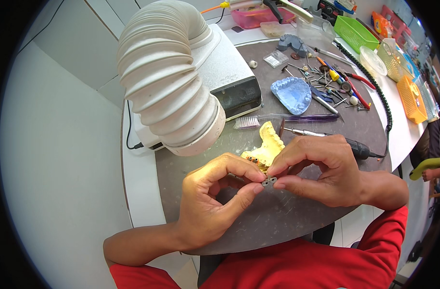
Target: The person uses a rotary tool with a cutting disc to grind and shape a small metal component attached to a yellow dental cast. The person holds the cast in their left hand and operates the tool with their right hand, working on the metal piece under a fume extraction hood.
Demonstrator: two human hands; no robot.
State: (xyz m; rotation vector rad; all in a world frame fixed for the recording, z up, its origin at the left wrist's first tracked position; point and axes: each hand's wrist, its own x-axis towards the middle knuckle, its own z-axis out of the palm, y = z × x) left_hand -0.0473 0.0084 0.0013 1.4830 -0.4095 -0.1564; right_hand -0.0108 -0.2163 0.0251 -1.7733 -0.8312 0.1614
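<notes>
Close to the table's front edge, a small grey metal piece with round holes (268,182) is pinched between both hands' fingertips. My left hand (212,197) grips its left side between thumb and forefinger; my right hand (325,168) takes the right side the same way. The fingertips hide part of the piece, so its exact kind is unclear. Just behind them lies a yellow dental cast (269,145) with small metal cylinders (252,160) in its near end. A rotary handpiece (355,147) tipped with a brown disc (281,128) rests behind my right hand.
A ribbed white suction hose (167,72) hangs over the table's left side. Beyond the cast lie a purple-handled toothbrush (297,118) and a blue dental cast (292,95). Burs, pliers (359,79) and a grey cast (292,43) crowd the back right, beside a green basket (355,33).
</notes>
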